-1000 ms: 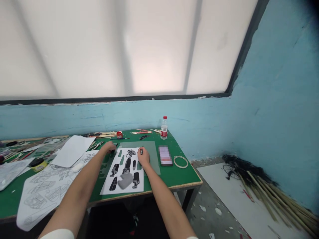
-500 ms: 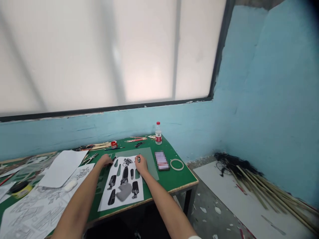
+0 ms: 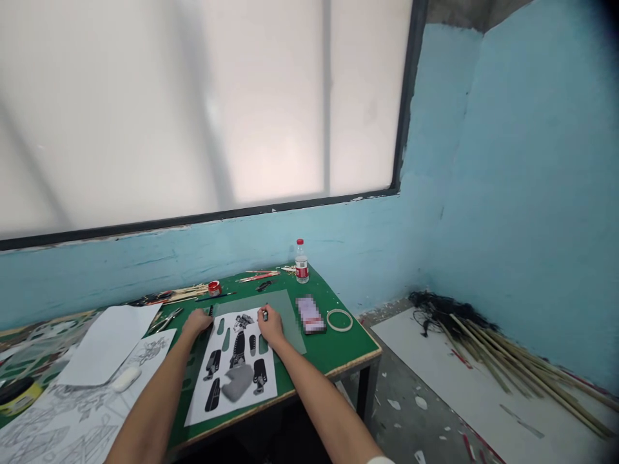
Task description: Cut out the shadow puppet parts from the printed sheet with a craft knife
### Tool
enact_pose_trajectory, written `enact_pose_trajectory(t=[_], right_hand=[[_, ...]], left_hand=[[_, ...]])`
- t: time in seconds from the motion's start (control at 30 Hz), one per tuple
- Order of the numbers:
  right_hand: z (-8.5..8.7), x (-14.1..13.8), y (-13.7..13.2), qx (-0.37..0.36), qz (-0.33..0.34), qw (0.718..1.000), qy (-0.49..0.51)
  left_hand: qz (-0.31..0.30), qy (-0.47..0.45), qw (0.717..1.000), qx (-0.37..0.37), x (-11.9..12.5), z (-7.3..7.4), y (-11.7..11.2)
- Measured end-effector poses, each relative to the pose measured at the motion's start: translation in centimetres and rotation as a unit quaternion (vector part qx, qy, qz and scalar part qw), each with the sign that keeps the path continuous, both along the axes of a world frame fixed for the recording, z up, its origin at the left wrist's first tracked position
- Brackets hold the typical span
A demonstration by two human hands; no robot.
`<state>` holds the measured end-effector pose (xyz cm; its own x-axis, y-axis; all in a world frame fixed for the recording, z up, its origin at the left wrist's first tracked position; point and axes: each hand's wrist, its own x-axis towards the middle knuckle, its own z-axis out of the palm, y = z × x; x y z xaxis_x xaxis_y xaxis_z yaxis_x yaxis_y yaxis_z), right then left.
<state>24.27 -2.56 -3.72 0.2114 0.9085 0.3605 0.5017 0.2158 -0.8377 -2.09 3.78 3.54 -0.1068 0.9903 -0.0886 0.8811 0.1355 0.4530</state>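
A white sheet of paper (image 3: 196,403) printed with black and grey figure parts lies on the table, with cut-out-like green shapes showing in it. At its upper left my left hand (image 3: 196,322) is closed, its fingertips at a small dark piece (image 3: 211,310) I cannot make out. Over the paper's upper right edge, my right hand (image 3: 271,327) pinches a small dark thing (image 3: 265,315), too small to name. A pale green translucent sheet (image 3: 290,322) lies under the paper and extends past its right side.
Right of the sheet are a phone (image 3: 310,314) and a roll of tape (image 3: 339,320). Behind stand a water bottle (image 3: 302,264) and a small red jar (image 3: 214,289). Drawings (image 3: 72,419), a white eraser-like block (image 3: 126,379) and a yellow-black jar (image 3: 19,396) lie left.
My view has turned slightly to the right, so the table things appear further left. Both hands stay near the paper's top corners, with the left a little lower in the view.
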Motion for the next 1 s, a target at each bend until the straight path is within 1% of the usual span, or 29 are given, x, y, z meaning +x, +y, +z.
enact_pose_trajectory(t=[0.1,0.17,0.23,0.27,0.33,0.5,0.53,0.6,0.67,0.77,0.9,1.0], right_hand=[[0.1,0.0,-0.1,-0.003,0.003,1.000,-0.011],[0.3,0.0,-0.2,0.001,0.004,1.000,-0.019],[0.6,0.0,-0.4,0.010,0.009,1.000,-0.027],[0.8,0.0,-0.6,0.015,0.013,0.999,-0.032],[1.1,0.1,-0.9,0.024,0.021,0.999,-0.041],[1.5,0.1,-1.6,0.037,0.039,0.996,-0.074],[1.6,0.1,-1.7,0.039,0.040,0.995,-0.085],[1.7,0.1,-1.9,0.040,0.043,0.992,-0.110],[1.9,0.0,-2.2,0.040,0.050,0.988,-0.137],[1.9,-0.2,-2.6,0.038,0.075,0.981,-0.176],[1.8,-1.0,-3.2,0.044,0.133,0.964,-0.225],[1.8,-1.3,-3.7,0.055,0.167,0.951,-0.255]], left_hand=[[0.027,-0.030,0.999,-0.015,-0.9,0.3,-0.8],[0.034,-0.062,0.997,-0.007,-1.2,0.7,-1.4],[0.032,-0.106,0.994,0.009,-1.0,0.8,-2.2],[0.027,-0.132,0.991,0.016,-0.7,0.6,-2.8],[0.008,-0.187,0.982,0.025,0.7,-0.4,-4.1],[-0.059,-0.315,0.947,0.001,5.6,-4.6,-7.9],[-0.069,-0.337,0.939,-0.007,6.4,-5.3,-8.5],[-0.079,-0.380,0.922,-0.017,7.5,-6.2,-9.5],[-0.074,-0.421,0.904,-0.012,7.9,-6.5,-10.1],[-0.040,-0.479,0.877,0.019,7.7,-6.7,-10.4],[0.003,-0.536,0.842,0.059,7.2,-6.9,-10.2],[0.013,-0.570,0.818,0.077,7.1,-6.8,-10.0]])
